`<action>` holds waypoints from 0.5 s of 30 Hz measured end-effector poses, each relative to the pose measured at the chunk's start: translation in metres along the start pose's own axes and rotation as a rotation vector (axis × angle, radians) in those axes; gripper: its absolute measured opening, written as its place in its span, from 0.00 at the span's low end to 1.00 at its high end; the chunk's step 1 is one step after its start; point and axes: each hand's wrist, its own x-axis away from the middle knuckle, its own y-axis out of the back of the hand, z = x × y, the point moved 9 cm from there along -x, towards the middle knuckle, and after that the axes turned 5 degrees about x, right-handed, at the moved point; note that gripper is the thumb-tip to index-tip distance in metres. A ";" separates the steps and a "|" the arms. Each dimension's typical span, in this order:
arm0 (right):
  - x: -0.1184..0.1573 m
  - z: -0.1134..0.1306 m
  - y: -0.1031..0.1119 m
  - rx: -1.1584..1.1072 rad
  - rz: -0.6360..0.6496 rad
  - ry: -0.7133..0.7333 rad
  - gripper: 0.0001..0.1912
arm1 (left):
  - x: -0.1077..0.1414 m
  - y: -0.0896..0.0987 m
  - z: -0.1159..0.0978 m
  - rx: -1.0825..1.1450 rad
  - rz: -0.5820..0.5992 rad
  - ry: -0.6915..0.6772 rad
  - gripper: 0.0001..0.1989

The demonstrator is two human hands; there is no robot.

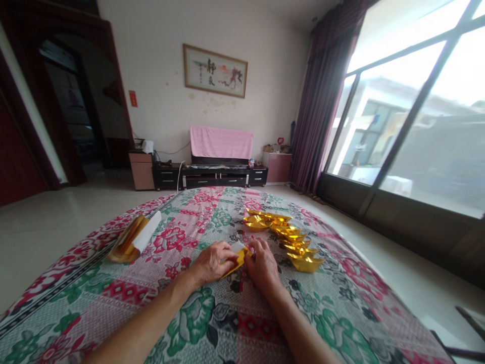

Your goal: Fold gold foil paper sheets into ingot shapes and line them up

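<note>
A small piece of gold paper (238,262) with a white side showing lies between my hands, just above the flowered cloth. My left hand (214,262) has its fingers closed on the left part of the paper. At the paper's right end, my right hand (262,263) pinches the edge with bent fingers. To the right of my right hand, several shiny gold folded boat shapes (305,262) stand in a slanting row. A stack of gold and white paper sheets (132,238) rests on the cloth at the left.
The flowered cloth (189,313) covers a large table with a curved far edge. Beyond it stand a low black cabinet (215,180) and a screen under a pink towel (222,141). A purple curtain (316,101) hangs beside large windows on the right.
</note>
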 end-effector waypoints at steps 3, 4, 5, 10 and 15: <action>0.001 0.003 0.001 0.002 0.012 0.027 0.07 | 0.001 -0.002 -0.005 -0.037 0.029 -0.036 0.11; 0.001 0.004 0.001 0.005 0.016 0.035 0.07 | 0.002 -0.002 -0.006 -0.044 0.036 -0.047 0.11; 0.002 0.005 0.001 0.007 0.017 0.043 0.08 | 0.003 -0.002 -0.007 -0.047 0.041 -0.054 0.11; 0.004 0.006 0.001 0.024 0.019 0.043 0.06 | 0.006 0.001 -0.009 -0.025 0.061 -0.069 0.11; 0.007 0.009 0.003 0.038 0.030 0.030 0.07 | 0.007 0.000 -0.009 -0.001 0.109 -0.070 0.12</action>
